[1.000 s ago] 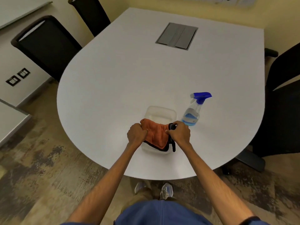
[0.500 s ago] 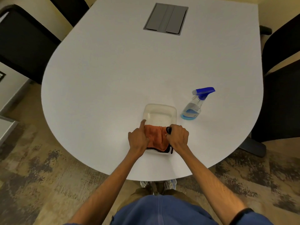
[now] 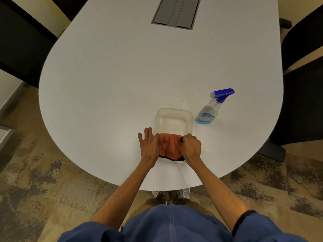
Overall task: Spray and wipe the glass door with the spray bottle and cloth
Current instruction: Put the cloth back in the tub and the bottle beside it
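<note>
We stand at the rounded near end of the white table (image 3: pixel 122 81), with the clear plastic tub (image 3: pixel 174 117) as our marker. The orange cloth (image 3: pixel 169 145) lies over the tub's near half, its dark trim showing at the near rim. Our right hand (image 3: pixel 191 148) is clenched on the cloth's right edge, at the tub's right rim; our left hand (image 3: pixel 149 147) lies flat with fingers spread and released, its palm edge touching the cloth at the tub's left side, gripping nothing. The spray bottle (image 3: pixel 212 109), blue liquid low in it and trigger head pointing away from the tub, stands upright just beyond and right of the tub's far right corner, apart from both hands. The step in hand looks like gathering the cloth, so we judge it best to bunch it in one hand, steady the light tub with the other, and lift straight up. The tub sits near the table's edge, so a sideways tug could slide it off. Beyond and left of the tub the tabletop is bare up to the grey cable hatch (image 3: pixel 175 13); black chairs (image 3: pixel 304 95) crowd the right side past the bottle. No glass door is in view.
</note>
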